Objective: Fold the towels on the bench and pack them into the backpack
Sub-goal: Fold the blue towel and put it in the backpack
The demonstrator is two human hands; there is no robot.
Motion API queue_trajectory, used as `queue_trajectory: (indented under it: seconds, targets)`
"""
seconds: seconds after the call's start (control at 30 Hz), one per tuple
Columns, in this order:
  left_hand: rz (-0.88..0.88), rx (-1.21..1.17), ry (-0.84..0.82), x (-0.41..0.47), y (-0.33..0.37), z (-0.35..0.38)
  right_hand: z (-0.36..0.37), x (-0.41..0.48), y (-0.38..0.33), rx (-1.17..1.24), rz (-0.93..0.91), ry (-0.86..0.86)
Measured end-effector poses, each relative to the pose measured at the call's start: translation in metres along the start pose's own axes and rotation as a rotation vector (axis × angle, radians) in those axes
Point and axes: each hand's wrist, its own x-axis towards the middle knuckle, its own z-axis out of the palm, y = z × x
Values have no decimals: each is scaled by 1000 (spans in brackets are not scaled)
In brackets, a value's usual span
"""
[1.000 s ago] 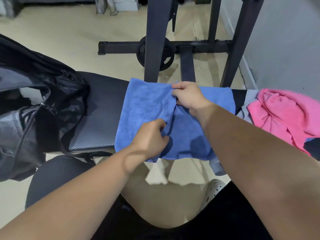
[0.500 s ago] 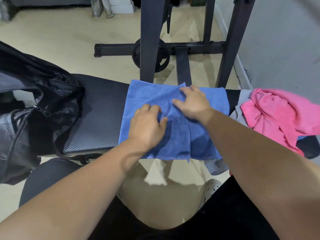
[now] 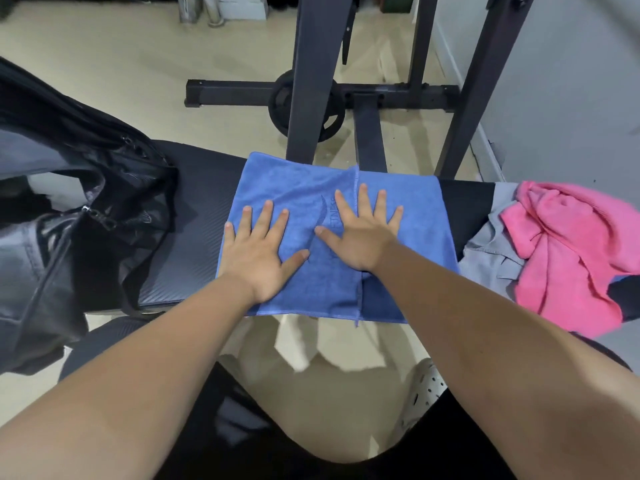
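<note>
**Both hands flat on blue towel (image 3: 294,188)**

L hand (image 3: 259,258) & R hand (image 3: 360,237) lie palm-down side by side on the towel, fingers straight & spread, gripping nothing. Towel is folded over, w/ a layer's edge running front-to-back under R hand. It's spread across mid counter (image 3: 194,237), near edge hanging over the front. Black backpack (image 3: 69,220) sits at counter's left end, apart from towel. Pink towel (image 3: 568,251) lies crumpled at right end on a grey cloth (image 3: 491,258). Dark metal rack (image 3: 308,81) stands behind.
</note>
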Motion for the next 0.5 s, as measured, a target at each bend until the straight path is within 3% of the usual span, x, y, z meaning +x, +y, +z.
queue_trajectory:
  seconds: [0.27,0.43,0.5]
  targets:
    - [-14,1,-46,-4,-55,-18,-7,8,-50,79,-8,51]
    - [163,-112,343,-12,-12,-32,-29,20,-37,205,-56,113]
    - [192,-188,298,-22,15,-36,-36,25,-32,251,-69,74]
